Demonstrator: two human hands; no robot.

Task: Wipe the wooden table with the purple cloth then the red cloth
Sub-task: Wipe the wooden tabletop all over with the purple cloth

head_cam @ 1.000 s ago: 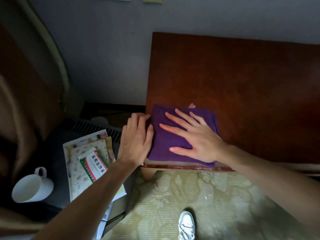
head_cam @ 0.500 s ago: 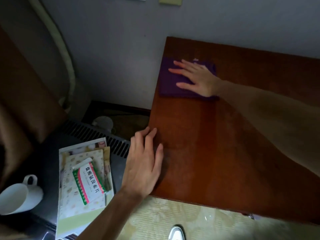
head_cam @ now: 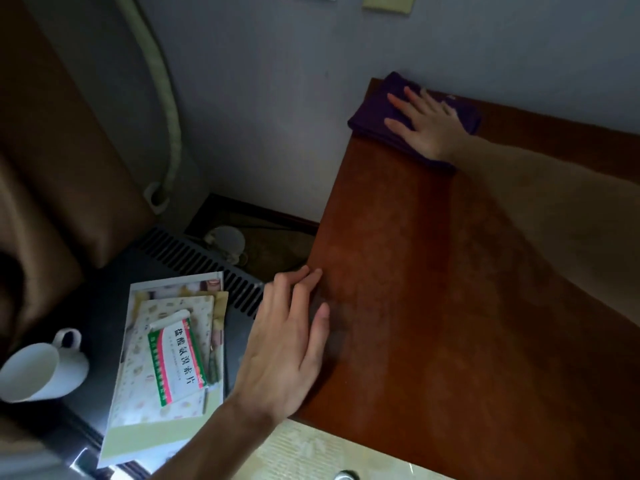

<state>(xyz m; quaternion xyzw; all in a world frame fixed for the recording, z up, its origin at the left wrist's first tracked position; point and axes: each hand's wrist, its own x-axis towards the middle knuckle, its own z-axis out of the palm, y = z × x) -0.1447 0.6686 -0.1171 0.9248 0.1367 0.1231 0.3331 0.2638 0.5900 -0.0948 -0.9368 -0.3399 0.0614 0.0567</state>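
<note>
Purple cloth reached the far left corner

The right hand (head_cam: 427, 128), flat with fingers spread, had pushed the purple cloth (head_cam: 377, 114) from the near edge of the wooden table (head_cam: 450, 306); the left hand (head_cam: 287, 348) rested open there. Purple wiping was underway; no red cloth was visible.

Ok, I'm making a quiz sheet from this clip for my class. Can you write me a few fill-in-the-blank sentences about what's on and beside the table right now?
1. The right hand presses flat on the ____ cloth.
2. That cloth lies at the table's far corner, next to the ____.
3. The left hand rests at the table's edge and holds ____.
4. Beside the box on the papers stands a white ____.

Missing words: purple; wall; nothing; cup
</note>
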